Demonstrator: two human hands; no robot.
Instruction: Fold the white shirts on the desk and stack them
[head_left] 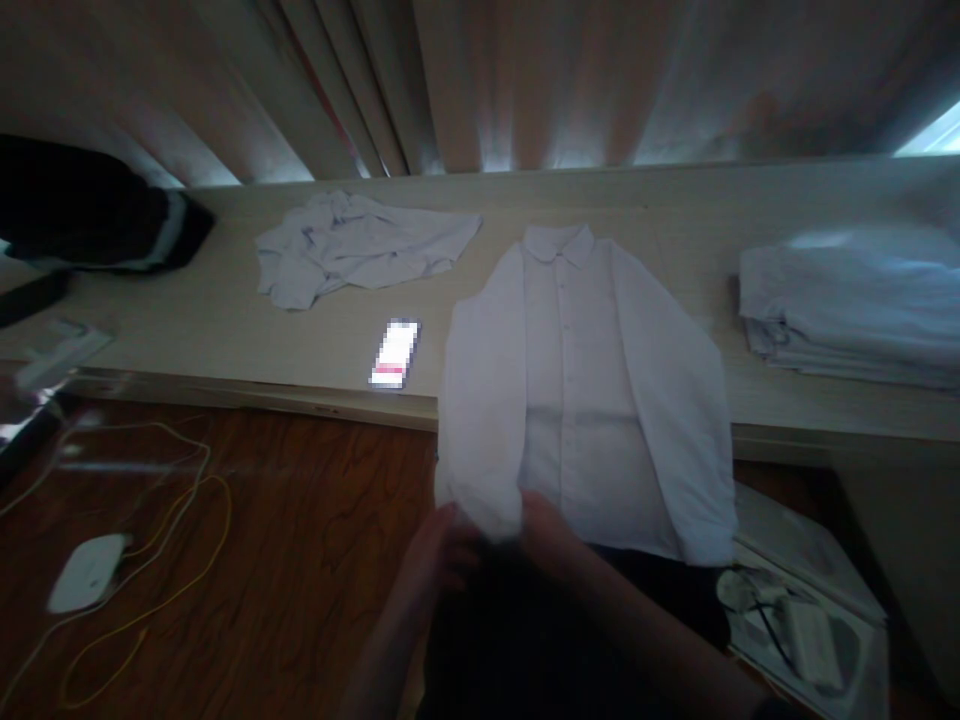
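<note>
A white button-up shirt (pixel 581 400) lies front up, its collar on the pale wooden ledge and its lower part hanging over the front edge towards my lap. Its left-side sleeve is laid down along the body of the shirt. At the end of this sleeve, my left hand (pixel 448 548) grips the outer side of the cuff. My right hand (pixel 546 532) pinches the cuff's inner side, close to the hem. The fingertips of both are partly hidden and dim. The other sleeve hangs straight down on the right.
A crumpled white garment (pixel 360 245) and a lit phone (pixel 395 353) lie on the ledge (pixel 225 345) to the left. Folded white clothes (pixel 855 305) are stacked right. A black bag (pixel 90 205) is far left. A white router (pixel 90 572) and cables lie on the wooden floor.
</note>
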